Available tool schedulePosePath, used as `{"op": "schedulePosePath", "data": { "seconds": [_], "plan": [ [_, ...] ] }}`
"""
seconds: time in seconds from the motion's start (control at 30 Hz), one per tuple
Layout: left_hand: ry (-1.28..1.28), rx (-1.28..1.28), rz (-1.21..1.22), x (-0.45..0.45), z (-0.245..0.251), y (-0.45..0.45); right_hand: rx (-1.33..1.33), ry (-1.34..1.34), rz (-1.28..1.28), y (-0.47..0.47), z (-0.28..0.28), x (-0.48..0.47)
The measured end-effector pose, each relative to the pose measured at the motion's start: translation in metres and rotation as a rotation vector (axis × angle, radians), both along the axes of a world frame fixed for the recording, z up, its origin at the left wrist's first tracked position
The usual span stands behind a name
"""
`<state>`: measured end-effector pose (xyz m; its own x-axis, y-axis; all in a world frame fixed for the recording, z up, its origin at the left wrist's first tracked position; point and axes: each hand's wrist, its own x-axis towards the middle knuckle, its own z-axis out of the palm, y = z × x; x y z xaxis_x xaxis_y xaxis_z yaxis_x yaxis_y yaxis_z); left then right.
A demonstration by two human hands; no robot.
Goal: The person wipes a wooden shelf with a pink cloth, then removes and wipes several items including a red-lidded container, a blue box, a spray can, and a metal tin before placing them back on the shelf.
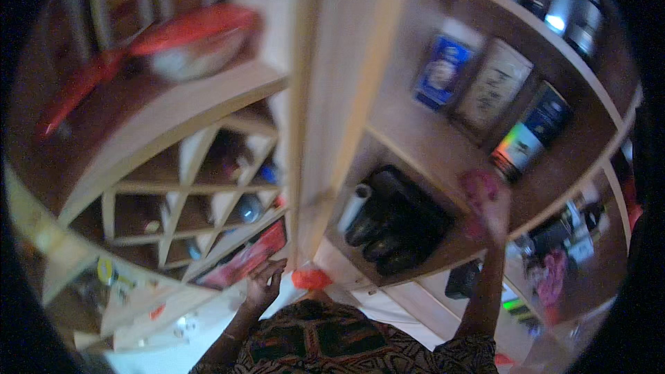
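Note:
My right hand [496, 213] reaches up to a wooden shelf, with a pink cloth [480, 192] at its fingers; blur hides part of the grip. Beside it stand a dark box with a bright iridescent patch [530, 132], a beige box with writing [493, 85] and a blue box [444, 70]. Black bottle-like objects [400, 223] are packed in the compartment to its left. My left hand [266, 283] is low, fingers partly curled, close to a red box [249, 257] under the lattice rack. No object shows between its fingers.
An upright wooden divider [332, 114] splits the shelving. At left, a red-and-white object [197, 41] rests on a shelf above a diamond lattice rack [171, 187] holding several items. The lower right shelf carries a pink mesh-like item [552, 280] and dark objects. More bottles or boxes stand at upper right.

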<state>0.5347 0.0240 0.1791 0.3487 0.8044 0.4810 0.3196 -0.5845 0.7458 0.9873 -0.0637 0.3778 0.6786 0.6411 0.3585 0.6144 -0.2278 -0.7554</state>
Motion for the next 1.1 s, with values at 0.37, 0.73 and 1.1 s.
{"op": "schedulePosePath", "data": {
  "seconds": [0.37, 0.73, 1.1],
  "plan": [
    [-0.309, 0.238, -0.433, 0.196, 0.179, 0.061, -0.006, -0.309, 0.07, -0.008, 0.042, -0.042],
    [-0.25, 0.272, -0.369, 0.436, 0.232, 0.113, -0.05, -0.354, 0.109, -0.01, 0.023, -0.028],
    [-0.421, -0.238, -0.523, 0.497, 0.265, 0.14, 0.072, -0.584, 0.139, -0.004, 0.012, -0.017]
  ]
}}
